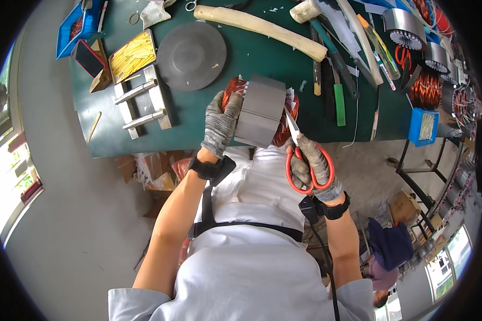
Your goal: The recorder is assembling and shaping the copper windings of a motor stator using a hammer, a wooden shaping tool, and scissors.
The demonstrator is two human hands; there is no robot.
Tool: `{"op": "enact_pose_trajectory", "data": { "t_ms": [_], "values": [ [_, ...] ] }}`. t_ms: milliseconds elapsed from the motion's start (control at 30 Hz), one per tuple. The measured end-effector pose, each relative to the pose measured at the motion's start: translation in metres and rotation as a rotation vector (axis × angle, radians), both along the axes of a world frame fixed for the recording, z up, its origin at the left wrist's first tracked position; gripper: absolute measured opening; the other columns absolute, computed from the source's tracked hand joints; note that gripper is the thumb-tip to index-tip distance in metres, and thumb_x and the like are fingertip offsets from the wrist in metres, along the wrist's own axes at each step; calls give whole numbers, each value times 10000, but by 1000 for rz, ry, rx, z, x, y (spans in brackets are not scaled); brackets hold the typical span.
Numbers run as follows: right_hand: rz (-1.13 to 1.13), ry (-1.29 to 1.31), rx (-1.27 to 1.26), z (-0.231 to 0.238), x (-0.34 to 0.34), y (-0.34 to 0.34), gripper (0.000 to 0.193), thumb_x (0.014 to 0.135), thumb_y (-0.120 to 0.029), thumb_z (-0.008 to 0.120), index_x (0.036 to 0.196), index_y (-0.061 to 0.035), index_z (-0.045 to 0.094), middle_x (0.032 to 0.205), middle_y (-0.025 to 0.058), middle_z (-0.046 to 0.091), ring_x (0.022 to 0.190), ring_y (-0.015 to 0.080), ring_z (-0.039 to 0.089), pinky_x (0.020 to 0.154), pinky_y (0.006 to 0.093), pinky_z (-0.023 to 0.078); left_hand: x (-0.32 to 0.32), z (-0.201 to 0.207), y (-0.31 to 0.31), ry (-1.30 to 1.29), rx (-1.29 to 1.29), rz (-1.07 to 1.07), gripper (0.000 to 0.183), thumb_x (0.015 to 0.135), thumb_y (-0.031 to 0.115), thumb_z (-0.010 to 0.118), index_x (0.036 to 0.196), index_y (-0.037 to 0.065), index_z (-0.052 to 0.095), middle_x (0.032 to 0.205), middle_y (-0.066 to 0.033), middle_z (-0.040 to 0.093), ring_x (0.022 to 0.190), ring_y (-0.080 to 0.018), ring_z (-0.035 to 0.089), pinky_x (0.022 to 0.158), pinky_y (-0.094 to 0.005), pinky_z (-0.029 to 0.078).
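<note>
A grey metal motor stator (261, 109) lies on its side at the front edge of the green table, with copper windings (232, 89) and white insulation slips showing at both ends. My left hand (219, 127), in a grey knitted glove, is closed on its left end; some fingertips are hidden against the windings. My right hand (315, 166), gloved too, has its fingers through the loops of red-handled scissors (331, 165). Their blades point up and left, with the tips close beside the right-hand windings; whether they touch is unclear.
Left on the table (185, 123) are a round grey plate (190, 56), a metal frame (156, 99), a box of yellow sticks (134, 56) and a phone (88, 59). A mallet (305, 10), knives, more stators (404, 27) and copper wire (426, 90) lie right. Behind is another person (383, 273).
</note>
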State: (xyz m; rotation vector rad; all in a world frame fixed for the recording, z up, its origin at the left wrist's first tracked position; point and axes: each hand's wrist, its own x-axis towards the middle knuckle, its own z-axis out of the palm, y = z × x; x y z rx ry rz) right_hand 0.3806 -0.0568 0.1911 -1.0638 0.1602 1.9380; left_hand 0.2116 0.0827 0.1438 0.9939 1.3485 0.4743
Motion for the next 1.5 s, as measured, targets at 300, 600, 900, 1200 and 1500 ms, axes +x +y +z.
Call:
{"op": "enact_pose_trajectory", "data": {
  "t_ms": [300,600,900,1200,1500],
  "values": [
    [-194,249,46,-16,-6,-1,438,873,-493,472,894,-56,501,508,0,399,403,110,420,543,365,526,-10,-9,-14,-69,64,18,247,877,234,563,968,5,561,725,28,542,611,-30,456,527,-184,394],
    [-59,59,65,-11,-2,-19,448,868,-493,488,893,-47,505,467,-2,400,346,107,390,375,282,434,-27,-4,-26,-183,-175,72,259,868,254,574,988,28,540,714,37,508,617,-45,464,548,-200,414],
    [66,127,45,-9,0,-9,490,874,-529,448,930,-47,508,491,26,456,399,116,445,522,344,520,-7,-5,-9,-130,-388,228,242,838,285,604,875,46,595,730,1,581,582,-72,543,539,-223,473],
    [48,-94,97,-15,7,2,442,890,-464,467,917,-26,518,494,23,486,399,103,467,461,272,486,8,-1,10,-180,-362,272,222,842,251,594,901,37,588,714,14,574,558,-66,549,516,-212,474],
    [78,-4,92,-13,25,24,483,889,-494,454,884,-15,520,443,6,434,351,96,413,408,239,424,21,-6,27,-191,-272,298,231,847,287,586,885,59,578,710,9,572,540,-62,535,505,-211,467]
  ]
}}
